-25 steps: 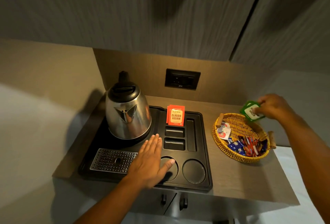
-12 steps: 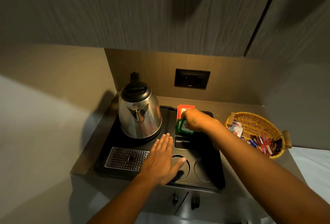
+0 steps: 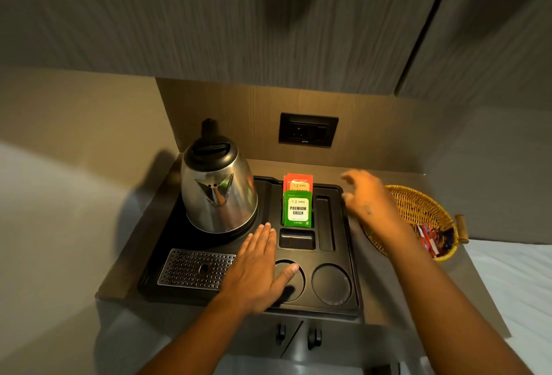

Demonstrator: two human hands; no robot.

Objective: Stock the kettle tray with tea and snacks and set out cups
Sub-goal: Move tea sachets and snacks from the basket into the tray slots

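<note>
The left hand (image 3: 257, 270) lies flat, palm down, at lower centre of the frame, fingers together and pointing up-frame, thumb spread to the right. Its forearm runs in from the bottom edge. The right hand (image 3: 369, 198) hovers right of centre, blurred, empty, fingers loosely spread; its forearm stretches diagonally from the lower right corner.

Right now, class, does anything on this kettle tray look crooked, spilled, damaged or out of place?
Nothing stands out. The kettle sits upright on the tray. The green tea packets stand upright in their slot, in front of the orange packets. The two round cup wells and one small slot are unfilled, nothing spilled. The left hand rests flat on the tray.
</note>
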